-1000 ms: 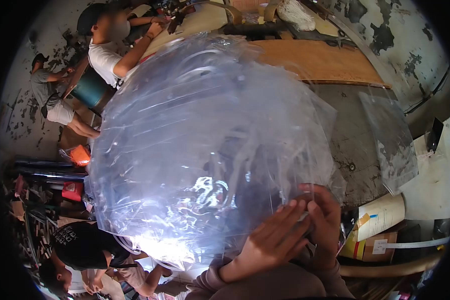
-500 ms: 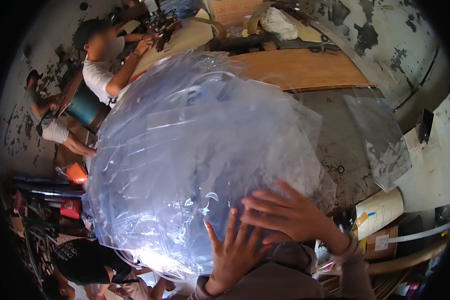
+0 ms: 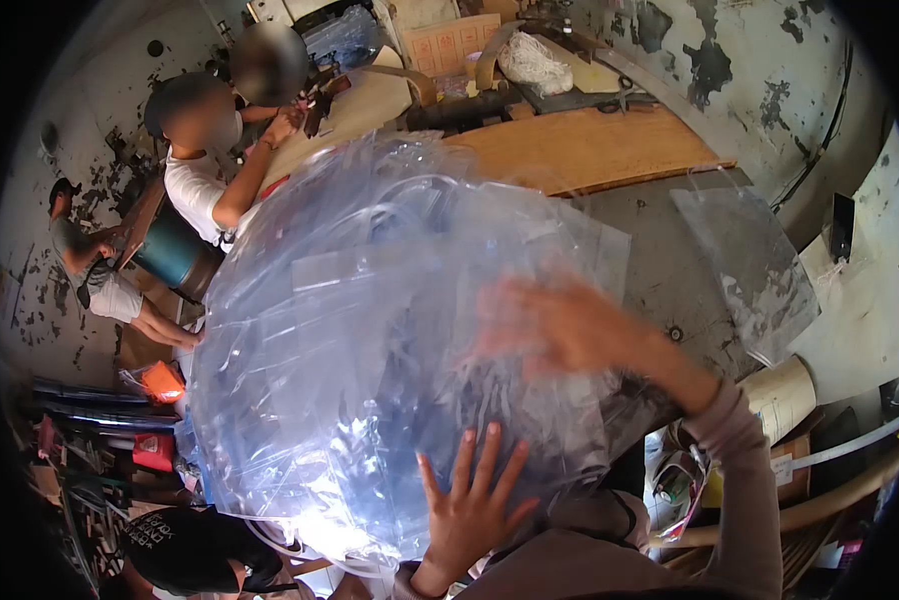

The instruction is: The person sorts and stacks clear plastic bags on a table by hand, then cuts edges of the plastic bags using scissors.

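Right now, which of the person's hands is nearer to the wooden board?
Right. The right hand is over the clear plastic, short of the wooden board; the left hand is spread at the plastic's near edge, farther away.

Clear plastic sheets (image 3: 360, 290) lie heaped on the bench (image 3: 660, 240). The left hand (image 3: 473, 495) spreads flat at the heap's five o'clock; the right hand (image 3: 545, 325), motion-blurred, is over its three o'clock side. A person in white (image 3: 195, 195) is at ten.

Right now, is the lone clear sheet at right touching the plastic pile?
Apart: the head view shows grey tabletop between the clear sheet and plastic pile.
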Demonstrator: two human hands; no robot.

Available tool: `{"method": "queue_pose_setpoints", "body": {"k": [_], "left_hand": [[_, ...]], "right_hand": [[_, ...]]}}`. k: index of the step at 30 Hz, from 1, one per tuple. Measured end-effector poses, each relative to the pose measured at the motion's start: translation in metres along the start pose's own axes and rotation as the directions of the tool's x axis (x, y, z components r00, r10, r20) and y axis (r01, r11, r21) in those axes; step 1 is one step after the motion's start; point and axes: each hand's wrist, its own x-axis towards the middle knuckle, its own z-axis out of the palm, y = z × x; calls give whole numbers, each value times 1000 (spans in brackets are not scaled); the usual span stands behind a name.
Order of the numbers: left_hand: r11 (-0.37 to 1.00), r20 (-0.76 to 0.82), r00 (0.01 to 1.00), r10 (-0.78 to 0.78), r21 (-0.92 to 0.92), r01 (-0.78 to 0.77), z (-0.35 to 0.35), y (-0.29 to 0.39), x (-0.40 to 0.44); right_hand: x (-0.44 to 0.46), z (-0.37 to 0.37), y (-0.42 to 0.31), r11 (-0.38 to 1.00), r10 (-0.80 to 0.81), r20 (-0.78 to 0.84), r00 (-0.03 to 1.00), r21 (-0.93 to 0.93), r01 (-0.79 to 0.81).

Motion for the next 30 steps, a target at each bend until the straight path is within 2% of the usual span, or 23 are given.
{"method": "queue_pose_setpoints", "body": {"k": [1, 2, 3, 5, 6, 7, 8, 10, 11, 12, 13, 14, 15, 17, 18, 19, 23, 25, 26, 27, 28, 29, 30], "left_hand": [[1000, 5, 1000, -6, -1, 6, 1, 1, -2], [1000, -27, 1000, 0, -12, 0, 4, 1, -2], [1000, -64, 998, 5, -20, -6, 6, 1, 0], [1000, -88, 996, -9, -25, 7, 7, 1, 2], [999, -90, 996, -8, -34, 5, 7, 2, 1], [999, -88, 996, -14, -32, 11, 7, 2, 0], [999, -70, 997, -19, -45, 16, 7, 2, 0], [998, -32, 999, -23, -54, 22, 5, 1, 0], [997, -27, 999, -20, -70, 18, 1, 0, 3], [996, -36, 999, -24, -89, 20, -1, 1, 5], [996, -42, 998, -36, -88, 32, 0, 3, 3], [995, -55, 998, -32, -92, 27, 2, 3, 4], [996, -66, 998, -22, -90, 16, 3, 1, 5], [996, -98, 995, -24, -82, 16, 4, 2, 7], [995, -91, 996, -25, -95, 16, 3, 3, 8], [994, -78, 997, -20, -106, 12, 2, 3, 7], [981, -74, 997, -28, -194, 13, -5, 0, 2], [973, -147, 985, -88, -225, 54, -17, -7, -10], [972, -142, 985, -99, -228, 64, -22, -12, -17], [935, -222, 920, -322, -231, 271, -25, -17, -23], [853, -299, 801, -519, -249, 459, -29, -20, -27], [764, -320, 697, -641, -346, 544, -31, -23, -26], [757, -324, 685, -652, -322, 569, -30, -24, -25]], "right_hand": [[-2, -7, 26, 950, 203, -122, 971, -214, -226], [-2, -13, 42, 808, 353, -281, 892, -389, -442], [6, -17, 36, 813, 337, -283, 898, -393, -429], [25, -28, 5, 875, 422, -513, 748, 15, -483], [33, -24, -22, 971, 237, -337, 911, 56, -232], [41, -20, -42, 989, 9, -169, 986, 147, 17], [47, -7, -39, 988, 7, -172, 985, 151, 19], [59, 21, -30, 902, -389, -124, 913, 149, 404], [62, 15, -11, 971, -161, -124, 979, 159, 180], [69, -2, 16, 987, 63, -116, 991, 158, -44], [68, 8, 42, 934, 352, -310, 883, 53, -354], [71, 19, 61, 772, 550, -521, 653, 17, -636], [77, 9, 49, 780, 535, -535, 654, 16, -625], [76, -10, -8, 903, 353, -518, 779, -30, -429], [75, -7, -33, 987, 156, -350, 924, 8, -163], [73, -2, -52, 990, -78, -189, 979, 101, 98], [71, 35, -59, 987, -148, -106, 983, 53, 154], [70, 17, -42, 989, 124, -48, 991, -78, -127], [64, 15, -36, 984, 132, -75, 988, -113, -140], [58, 13, -33, 985, 128, -72, 989, -107, -135], [52, 9, -31, 987, 134, -76, 988, -82, -140], [46, 7, -30, 988, 143, -78, 987, -55, -147], [40, 5, -30, 988, 146, -70, 987, -45, -149]]}}
